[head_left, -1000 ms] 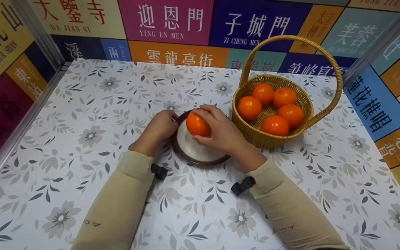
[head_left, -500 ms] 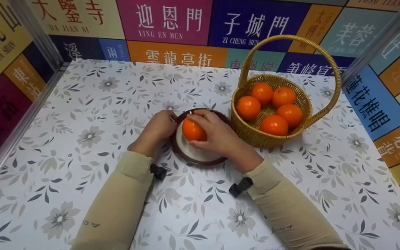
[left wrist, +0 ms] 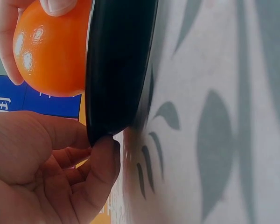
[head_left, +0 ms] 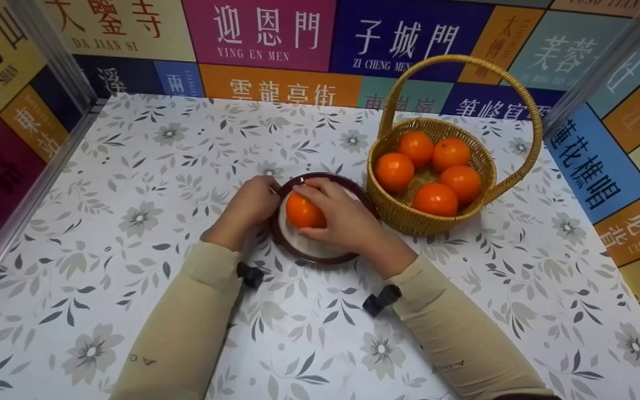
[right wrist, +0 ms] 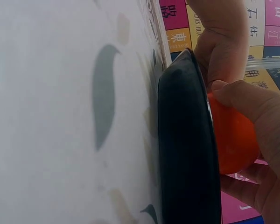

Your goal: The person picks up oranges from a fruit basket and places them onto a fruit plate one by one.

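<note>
A small plate or shallow dish [head_left: 325, 259] with a dark red-brown rim and white centre lies on the table in the head view. My left hand [head_left: 250, 203] pinches its left rim between thumb and fingers; in the left wrist view the plate's dark outer side [left wrist: 119, 60] shows above that pinch. My right hand [head_left: 345, 216] grips a shiny orange [head_left: 302, 210] at the left part of the plate. In the right wrist view, thumb and fingers hold the orange [right wrist: 233, 135] from opposite sides, close against the plate. Its underside is hidden.
Right of the plate, close to it, stands a woven golden basket [head_left: 409, 219] with a tall arched handle [head_left: 531, 111]. Several oranges [head_left: 435, 200] lie inside. White floral cloth [head_left: 148, 166] covers the table, and panels with printed characters [head_left: 275, 33] enclose the back and sides.
My right hand has shifted the orange a little to the left over the plate. My left hand keeps its pinch on the rim; the basket stays put.
</note>
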